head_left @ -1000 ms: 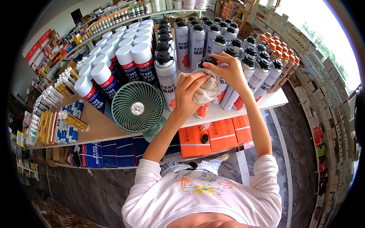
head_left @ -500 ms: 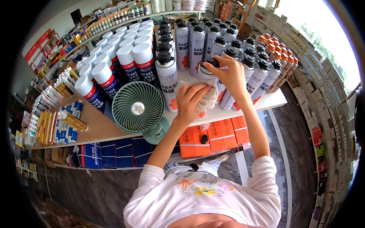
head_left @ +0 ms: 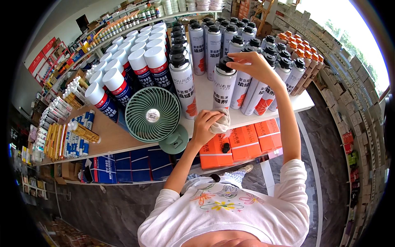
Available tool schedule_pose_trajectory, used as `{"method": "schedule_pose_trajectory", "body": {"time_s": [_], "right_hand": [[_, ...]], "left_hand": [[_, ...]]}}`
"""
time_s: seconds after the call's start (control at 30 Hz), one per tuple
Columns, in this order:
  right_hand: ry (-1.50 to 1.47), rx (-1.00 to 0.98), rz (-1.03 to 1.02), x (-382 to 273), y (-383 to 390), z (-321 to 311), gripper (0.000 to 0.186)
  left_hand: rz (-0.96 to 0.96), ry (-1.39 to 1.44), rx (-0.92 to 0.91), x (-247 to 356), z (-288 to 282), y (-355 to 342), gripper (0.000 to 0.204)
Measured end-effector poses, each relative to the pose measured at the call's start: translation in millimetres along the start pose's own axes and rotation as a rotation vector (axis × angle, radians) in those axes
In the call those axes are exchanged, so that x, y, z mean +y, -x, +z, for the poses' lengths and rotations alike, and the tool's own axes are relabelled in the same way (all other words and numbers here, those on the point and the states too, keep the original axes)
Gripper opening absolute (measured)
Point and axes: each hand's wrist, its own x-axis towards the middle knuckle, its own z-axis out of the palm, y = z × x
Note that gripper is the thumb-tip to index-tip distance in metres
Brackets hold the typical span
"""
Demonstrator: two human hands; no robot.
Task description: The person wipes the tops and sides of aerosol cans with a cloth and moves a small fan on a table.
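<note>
A silver-grey can with a red print (head_left: 222,91) stands upright at the front of the shelf (head_left: 107,146). My right hand (head_left: 251,64) grips it by its black cap (head_left: 225,62) from above. My left hand (head_left: 204,126) holds a crumpled beige cloth (head_left: 221,122) against the bottom of that can, partly hiding it. More silver-grey cans with black caps (head_left: 182,90) crowd beside and behind it. Just left of my left hand is a green fan (head_left: 152,105).
White-capped blue cans (head_left: 156,61), sealant tubes (head_left: 84,136) and orange-capped cans (head_left: 304,72) share the top surface. Orange boxes (head_left: 242,142) and blue boxes (head_left: 129,164) sit below. A long shelf of small containers (head_left: 116,28) runs behind; stacked boxes (head_left: 345,94) line the right side.
My left hand and the cloth have slid down the can from near its top to its bottom, uncovering its label. My right hand is still at the cap.
</note>
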Motion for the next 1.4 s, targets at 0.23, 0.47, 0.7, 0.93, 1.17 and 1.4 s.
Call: {"method": "schedule_pose_trajectory", "body": {"time_s": [0.23,0.47,0.7,0.93,1.17,1.4], "right_hand": [[-0.082,-0.180,-0.311,22,-21,-6,0.053],[-0.163,-0.139,-0.264,26,-12,9,0.052],[-0.250,0.018,-0.275,28,-6,23,0.041],[-0.122,0.140,-0.240,20,1,27,0.046],[-0.130,0.179,-0.206,26,1,28,0.048],[-0.138,0.198,-0.174,21,3,33,0.046]], "left_hand": [[0.041,-0.030,0.102,19,-20,-26,0.048],[0.138,-0.070,0.189,27,-42,-77,0.050],[0.340,-0.121,0.239,35,-39,-125,0.047],[0.226,-0.152,-0.047,0,16,-23,0.049],[0.168,-0.025,0.240,24,-12,-85,0.045],[0.226,-0.083,0.094,10,12,-53,0.046]]}}
